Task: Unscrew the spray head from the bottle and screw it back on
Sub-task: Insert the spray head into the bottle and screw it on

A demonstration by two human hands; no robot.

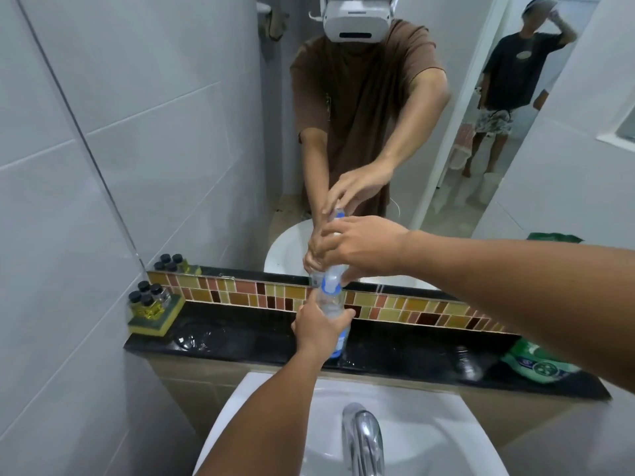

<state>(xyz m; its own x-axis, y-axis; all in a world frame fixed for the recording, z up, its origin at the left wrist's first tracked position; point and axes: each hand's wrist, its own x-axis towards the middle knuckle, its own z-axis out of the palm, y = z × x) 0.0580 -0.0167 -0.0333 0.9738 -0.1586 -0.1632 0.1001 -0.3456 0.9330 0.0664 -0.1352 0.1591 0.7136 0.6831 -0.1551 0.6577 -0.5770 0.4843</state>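
Clear plastic marks the task's thing: one bottle stands upright on the black ledge behind the sink, roughly centred in front of the mirror.

Going left to right, four small dark-capped vials sit on a green-edged sponge at the ledge's left end. The left hand is wrapped around the bottle's middle, fingers closed on it. Above it the right hand reaches in from the right, its fingers closed down over the spray head, which is mostly hidden. One chrome tap rises over the sink, and one green packet lies at the ledge's right end.

Whether the head is coming off or going back on cannot be told. Either way, the step would likely go best if the left hand clamps the body firmly without crushing the thin plastic, keeps the base pressed to the ledge, and lets only the right hand's fingers turn the collar. The head should stay square to the neck so the threads do not cross, and any dip tube should be kept vertical.

Counted: one bottle, one spray head, two hands, four vials, one sponge.
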